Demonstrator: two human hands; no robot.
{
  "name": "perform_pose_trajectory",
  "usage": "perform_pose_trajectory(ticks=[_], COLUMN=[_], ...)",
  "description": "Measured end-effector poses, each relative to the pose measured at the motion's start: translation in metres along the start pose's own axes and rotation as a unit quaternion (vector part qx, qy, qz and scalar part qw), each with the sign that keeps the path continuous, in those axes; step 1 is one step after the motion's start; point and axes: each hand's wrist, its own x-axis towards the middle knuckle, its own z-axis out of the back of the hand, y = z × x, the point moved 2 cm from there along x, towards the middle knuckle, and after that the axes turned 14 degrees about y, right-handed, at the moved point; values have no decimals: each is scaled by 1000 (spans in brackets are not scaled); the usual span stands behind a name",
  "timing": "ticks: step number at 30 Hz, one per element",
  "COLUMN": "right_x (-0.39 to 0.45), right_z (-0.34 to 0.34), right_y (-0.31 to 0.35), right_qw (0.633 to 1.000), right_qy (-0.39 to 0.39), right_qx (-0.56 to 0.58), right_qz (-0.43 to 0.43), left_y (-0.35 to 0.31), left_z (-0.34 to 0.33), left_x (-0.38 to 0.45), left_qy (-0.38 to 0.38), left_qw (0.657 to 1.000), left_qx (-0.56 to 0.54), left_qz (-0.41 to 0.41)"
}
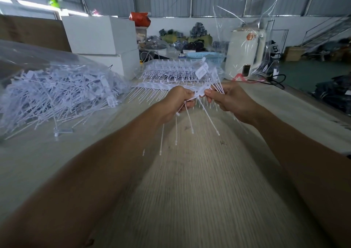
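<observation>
Bagged heap of loose ties [57, 95] at the left edge of the table [186, 190]. Over mid-table the left hand [176, 101] and right hand [229, 101] hold the strip of tag ties [200, 93], each grip pinched tight. Light, bendy, tangle-prone — likely best held at flat heads, not tails.

Both hands [205, 100] pinch white tag ties [199, 94]; tails dangle above table [199, 190].
</observation>
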Motion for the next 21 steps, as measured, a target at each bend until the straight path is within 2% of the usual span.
perform_pose_trajectory(ticks=[4, 9, 12, 14, 16, 21], right_x=[1, 1, 6, 5, 1, 0], right_z=[-1, -2, 3, 17, 29, 21], right_y=[-1, -10, -14, -18, -22, -27], right_qw=[1000, 999, 991, 975, 965, 968], right_qy=[-1, -18, -109, -197, -233, -206], right_qx=[-18, -44, -52, -7, 40, 55], right_qz=[14, 2, -60, -102, -116, -134], left_y=[-2, -5, -4, -3, -1, 2], left_z=[1, -5, -8, -13, -20, -21], left_x=[-3, 2, 4, 2, -1, 4], left_qy=[26, -12, -11, 3, 3, -26], left_qw=[999, 998, 992, 978, 966, 962], left_qx=[-38, 53, 117, 206, 259, 270], left_qz=[10, 28, 34, 29, -3, -40])
